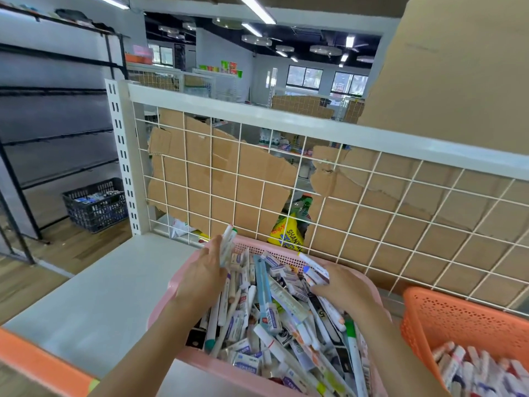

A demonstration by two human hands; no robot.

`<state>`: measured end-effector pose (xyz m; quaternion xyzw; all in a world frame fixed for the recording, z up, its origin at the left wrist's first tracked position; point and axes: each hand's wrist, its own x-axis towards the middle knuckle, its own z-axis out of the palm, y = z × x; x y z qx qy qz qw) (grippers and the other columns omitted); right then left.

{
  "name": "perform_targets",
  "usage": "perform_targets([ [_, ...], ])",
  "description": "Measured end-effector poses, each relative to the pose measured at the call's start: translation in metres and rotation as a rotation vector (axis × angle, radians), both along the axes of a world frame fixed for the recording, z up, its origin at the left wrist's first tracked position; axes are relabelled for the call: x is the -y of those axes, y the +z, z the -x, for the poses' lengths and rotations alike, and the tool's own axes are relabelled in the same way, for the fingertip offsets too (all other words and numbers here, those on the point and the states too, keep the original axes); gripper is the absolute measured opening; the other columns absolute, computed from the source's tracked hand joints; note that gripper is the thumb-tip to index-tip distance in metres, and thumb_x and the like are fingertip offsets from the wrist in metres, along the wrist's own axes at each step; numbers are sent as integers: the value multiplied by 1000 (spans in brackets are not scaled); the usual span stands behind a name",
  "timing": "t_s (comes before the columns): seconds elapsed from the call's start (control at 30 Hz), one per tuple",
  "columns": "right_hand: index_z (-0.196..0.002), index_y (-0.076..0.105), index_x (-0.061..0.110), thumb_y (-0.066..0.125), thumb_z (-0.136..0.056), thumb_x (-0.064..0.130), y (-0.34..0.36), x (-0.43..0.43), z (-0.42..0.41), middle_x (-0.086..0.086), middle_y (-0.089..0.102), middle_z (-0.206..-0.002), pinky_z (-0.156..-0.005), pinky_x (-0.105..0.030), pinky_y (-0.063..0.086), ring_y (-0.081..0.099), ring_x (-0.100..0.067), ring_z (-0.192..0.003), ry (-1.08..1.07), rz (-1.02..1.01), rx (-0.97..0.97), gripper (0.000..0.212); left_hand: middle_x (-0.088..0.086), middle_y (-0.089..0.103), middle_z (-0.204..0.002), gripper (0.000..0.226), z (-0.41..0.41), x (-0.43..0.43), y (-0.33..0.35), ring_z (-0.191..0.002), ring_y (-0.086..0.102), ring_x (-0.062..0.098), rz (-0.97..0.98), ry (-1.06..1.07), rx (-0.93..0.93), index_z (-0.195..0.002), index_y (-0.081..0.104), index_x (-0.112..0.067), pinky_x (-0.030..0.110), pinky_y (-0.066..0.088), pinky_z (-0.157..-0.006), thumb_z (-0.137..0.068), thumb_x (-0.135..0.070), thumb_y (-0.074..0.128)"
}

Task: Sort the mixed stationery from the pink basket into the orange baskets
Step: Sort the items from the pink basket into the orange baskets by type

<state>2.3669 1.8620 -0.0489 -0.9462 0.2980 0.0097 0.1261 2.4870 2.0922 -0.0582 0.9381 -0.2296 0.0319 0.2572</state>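
Dark crate (94,204): seen far left on the wooden floor, partly filled, contents too small to tell.
Surface (100,296): white shelf top, the baskets are carried on it.
Left hand (200,276): held over the far left corner of the pink basket, fingers curled round a bundle of pens (227,247), tips pointed up.
Pink basket (257,249): placed at centre, against the wire grid (372,196).
Mixed stationery (272,319): piled inside the pink basket; pens, markers and boxed erasers are jumbled together.
Right hand (343,287): lowered onto the pile at the far right side, a few white items (315,269) pinched in the fingers.
Cardboard (217,173): torn sheets fixed behind the grid.
Orange basket (458,319): set just right of the pink one, small white pieces lying inside.
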Motion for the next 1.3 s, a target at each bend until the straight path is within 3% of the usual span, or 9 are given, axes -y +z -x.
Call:
perform_targets([
  [0.2, -93, 49, 14, 52, -87, 28, 5, -6, -3, -2, 54, -83, -46, -26, 26, 49, -22, -70, 89, 137, -12, 16, 9, 50, -133, 57, -1, -2, -2, -100, 61, 22, 2, 6, 14, -147, 8, -23, 34, 51, -72, -99, -25, 38],
  [0.33, -93, 48, 16, 50, -91, 26, 1, -6, -11, -9, 59, -97, -57, -32, 30, 53, -27, -81, 134, 206, -12, 11, 10, 51, -134, 55, 2, -3, 1, -99, 60, 20, 88, -31, 22, -148, 12, -20, 25, 45, -67, -100, -22, 37],
  [0.5, -71, 36, 20, 51, -94, 27, -1, 0, -13, -3, 48, -83, -48, -23, 23, 46, -23, -73, 137, 146, -106, 28, 8, 50, -134, 53, 5, -3, 4, -85, 55, 15, 175, -54, 32, -148, 12, -23, 22, 41, -60, -100, -26, 35],
  [0.63, -83, 39, 19, 45, -97, 23, 8, -7, -15, 4, 41, -68, -48, -24, 23, 38, -16, -57, 148, 44, 49, 16, 7, 43, -143, 56, 5, -6, 6, -101, 59, 22, 225, -69, 24, -150, 6, -25, 33, 49, -74, -100, -35, 29],
  [0.77, -89, 42, 15, 46, -97, 23, 22, -14, -18, -12, 61, -81, -53, -31, 29, 46, -22, -61, 141, -95, 296, 12, 9, 49, -136, 56, 6, -8, 12, -96, 60, 26, 298, -116, 41, -149, 9, -27, 39, 51, -74, -99, -34, 33],
  [0.83, -86, 42, 16, 47, -97, 22, 28, -19, -20, -10, 59, -70, -54, -31, 31, 44, -19, -53, 139, -203, 416, 14, 11, 51, -134, 56, 7, -9, 16, -99, 59, 30, 337, -136, 48, -149, 11, -26, 41, 49, -78, -99, -30, 36],
  [1.0, -82, 49, 16, 50, -96, 20, 39, -26, -8, 0, 46, -55, -52, -31, 39, 43, -16, -46, 54, -398, 663, 14, 10, 62, -94, 55, 14, -11, 27, -70, 55, 24, 446, -179, 52, -148, 14, -26, 37, 42, -62, -99, -23, 38],
  [1.1, -85, 50, 16, 54, -94, 21, 40, -19, 11, -1, 43, -60, -56, -29, 34, 41, -17, -51, -39, -380, 718, 11, -4, 45, -58, 49, 19, -12, 27, -49, 44, 14, 468, -193, 49, -144, 21, -31, 34, 36, -50, -98, -25, 38],
  [1.3, -83, 46, 12, 52, -94, 24, 39, -1, 77, -3, 46, -64, -60, -36, 38, 47, -27, -60, -227, -179, 767, 17, -4, 46, -62, 46, 38, -10, 28, -43, 47, 8, 458, -222, 61, -141, 23, -31, 24, 36, -42, -97, -27, 38],
])
